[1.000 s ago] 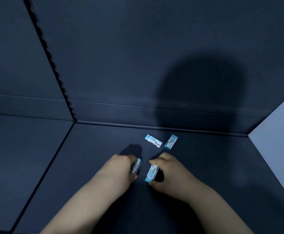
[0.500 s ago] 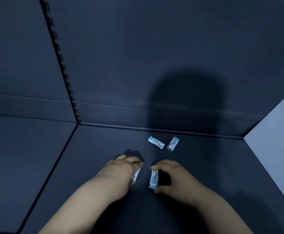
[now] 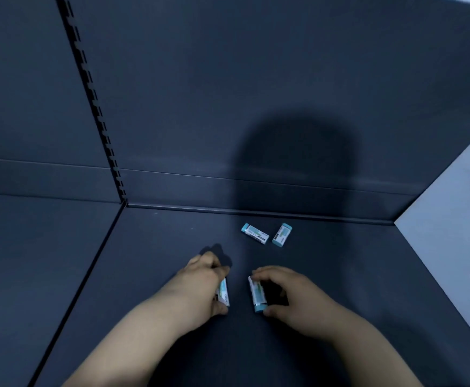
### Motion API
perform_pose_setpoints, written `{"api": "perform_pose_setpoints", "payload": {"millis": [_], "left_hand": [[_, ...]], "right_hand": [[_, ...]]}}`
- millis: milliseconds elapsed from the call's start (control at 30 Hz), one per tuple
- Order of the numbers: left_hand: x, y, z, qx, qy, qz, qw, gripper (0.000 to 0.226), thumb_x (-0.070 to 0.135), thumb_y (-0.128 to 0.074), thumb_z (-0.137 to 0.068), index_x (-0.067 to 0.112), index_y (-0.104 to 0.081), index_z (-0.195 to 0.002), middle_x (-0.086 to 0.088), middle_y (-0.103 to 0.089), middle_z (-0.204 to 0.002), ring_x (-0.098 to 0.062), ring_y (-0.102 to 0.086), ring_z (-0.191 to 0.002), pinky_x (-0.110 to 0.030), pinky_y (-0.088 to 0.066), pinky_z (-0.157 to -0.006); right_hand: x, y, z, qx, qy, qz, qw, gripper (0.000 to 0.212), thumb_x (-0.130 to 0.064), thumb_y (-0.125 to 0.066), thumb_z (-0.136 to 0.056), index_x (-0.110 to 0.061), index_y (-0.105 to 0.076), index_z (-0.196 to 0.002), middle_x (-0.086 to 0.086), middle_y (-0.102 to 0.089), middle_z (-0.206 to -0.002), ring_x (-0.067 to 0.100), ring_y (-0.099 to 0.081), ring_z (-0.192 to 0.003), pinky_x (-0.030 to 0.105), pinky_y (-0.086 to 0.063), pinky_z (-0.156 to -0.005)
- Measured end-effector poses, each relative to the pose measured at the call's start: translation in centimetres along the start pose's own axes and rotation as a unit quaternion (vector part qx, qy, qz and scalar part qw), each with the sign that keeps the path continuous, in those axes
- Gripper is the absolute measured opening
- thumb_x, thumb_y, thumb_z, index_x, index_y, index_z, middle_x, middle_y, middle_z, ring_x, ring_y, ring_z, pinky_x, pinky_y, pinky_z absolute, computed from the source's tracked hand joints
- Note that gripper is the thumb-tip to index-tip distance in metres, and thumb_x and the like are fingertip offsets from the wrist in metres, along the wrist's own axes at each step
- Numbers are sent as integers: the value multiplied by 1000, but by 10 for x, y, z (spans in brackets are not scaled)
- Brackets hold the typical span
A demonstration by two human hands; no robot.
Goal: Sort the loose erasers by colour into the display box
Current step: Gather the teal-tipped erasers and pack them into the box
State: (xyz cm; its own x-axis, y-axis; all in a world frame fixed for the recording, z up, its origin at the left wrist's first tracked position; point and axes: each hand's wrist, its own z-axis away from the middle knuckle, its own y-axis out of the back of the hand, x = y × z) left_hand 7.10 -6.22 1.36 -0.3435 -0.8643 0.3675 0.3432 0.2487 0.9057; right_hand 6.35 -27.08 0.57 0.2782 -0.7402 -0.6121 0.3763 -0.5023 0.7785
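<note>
We see four small block-shaped erasers, each in a white paper sleeve with pale blue rubber showing at an end. The left hand [image 3: 200,286] is curled round the first eraser [image 3: 224,296], thumb at its near end and fingers over the far end, and the palm covers half of the sleeve. The right hand [image 3: 289,300] pinches the second eraser [image 3: 257,294] lengthwise, forefinger on the white far end and thumb by the blue near end. Both held erasers sit low over the shelf [image 3: 340,275]; we cannot tell whether they touch it. Farther back, near the rear wall, the third eraser [image 3: 254,233] lies flat and slanted, blue end to the left. The fourth eraser [image 3: 282,234] lies just beside it on the right, apart, blue at both ends. The shelf is matt, smooth and dark blue-grey, with a slotted upright strip [image 3: 94,101] in the back panel at left. At the right edge stands a white box [image 3: 446,247], perhaps of smooth card, cut off by the frame; its contents are out of view
</note>
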Motion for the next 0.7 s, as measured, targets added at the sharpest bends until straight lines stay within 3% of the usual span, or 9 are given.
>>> {"api": "perform_pose_setpoints", "payload": {"millis": [167, 367, 500, 600, 700], "left_hand": [[-3, -1, 4, 12, -8, 26, 1000, 76, 37, -66, -84, 21, -27, -147, 4, -27, -138, -13, -25, -130, -11, -17, -102], [-7, 0, 8, 25, -9, 34, 999, 79, 38, -68, -82, 20, -27, -147, 3, -28, -136, -13, -25, -129, -7, -15, -99], [-7, -2, 7, 31, -5, 40, 999, 79, 38, -67, -83, 21, -26, -147, 4, -26, -137, -12, -24, -130, -8, -15, -100], [-7, -2, 8, 35, -4, 42, 999, 78, 39, -66, -83, 20, -26, -147, 4, -27, -137, -12, -25, -130, -10, -17, -102], [-8, -3, 8, 37, -3, 42, 998, 76, 40, -66, -84, 20, -27, -147, 3, -27, -137, -13, -26, -130, -12, -19, -103]], "right_hand": [[0, -4, -6, 11, -9, 5, 1000, 58, -16, -74, -73, -28, -53, -126, -13, -46, -127, -4, -42, -113, -3, -26, -87], [-9, -9, -7, 40, -25, -41, 998, 61, -13, -72, -75, -28, -48, -129, -23, -30, -114, -21, -41, -91, 0, -34, -80], [-12, -15, -9, 91, -65, -30, 993, 56, -22, -83, -64, -28, -56, -112, -16, -36, -106, -10, -45, -87, -2, -33, -77], [-14, -19, -10, 126, -115, 6, 985, 41, -35, -83, -61, -26, -54, -88, -9, -43, -96, 4, -50, -80, 8, -41, -71], [-21, -19, -10, 132, -160, 86, 974, 34, -48, -69, -75, -19, -54, -86, -5, -56, -87, 14, -55, -80, 29, -49, -71]]}}
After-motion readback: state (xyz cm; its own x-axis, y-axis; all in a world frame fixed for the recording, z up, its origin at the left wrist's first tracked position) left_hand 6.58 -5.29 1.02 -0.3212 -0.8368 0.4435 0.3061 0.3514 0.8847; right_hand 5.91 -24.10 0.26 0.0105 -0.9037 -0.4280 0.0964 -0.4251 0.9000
